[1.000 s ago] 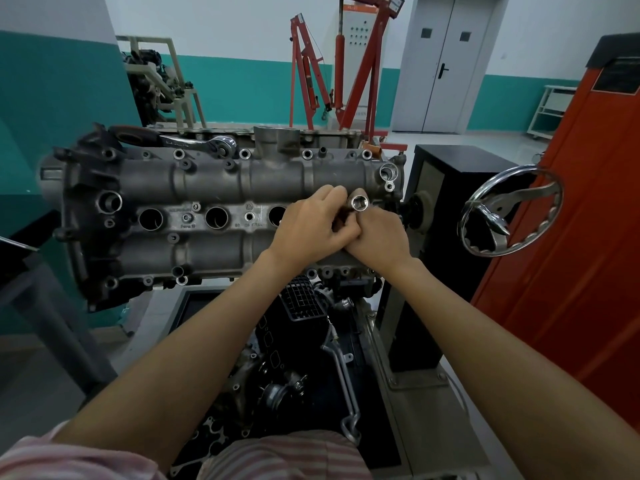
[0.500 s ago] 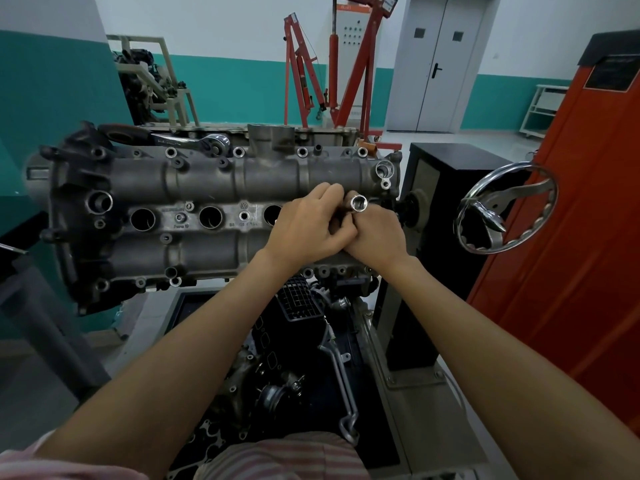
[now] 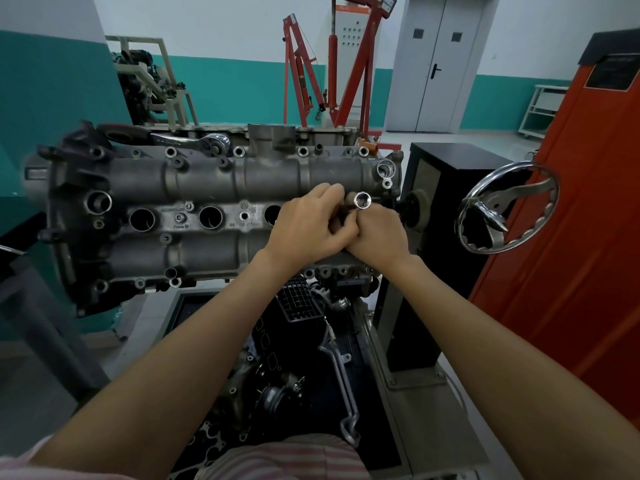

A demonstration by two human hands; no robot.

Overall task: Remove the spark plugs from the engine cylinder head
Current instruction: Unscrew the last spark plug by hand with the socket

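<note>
Socket (image 3: pixel 362 201) shank and fourth plug hole behind left hand (image 3: pixel 308 226), right hand (image 3: pixel 379 235).

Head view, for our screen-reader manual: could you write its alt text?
Two bare hands, left hand and right hand, grip a shiny steel socket tool over the right end of a grey cast-metal engine cylinder head. A chrome ratchet wrench lies along its far edge.
</note>
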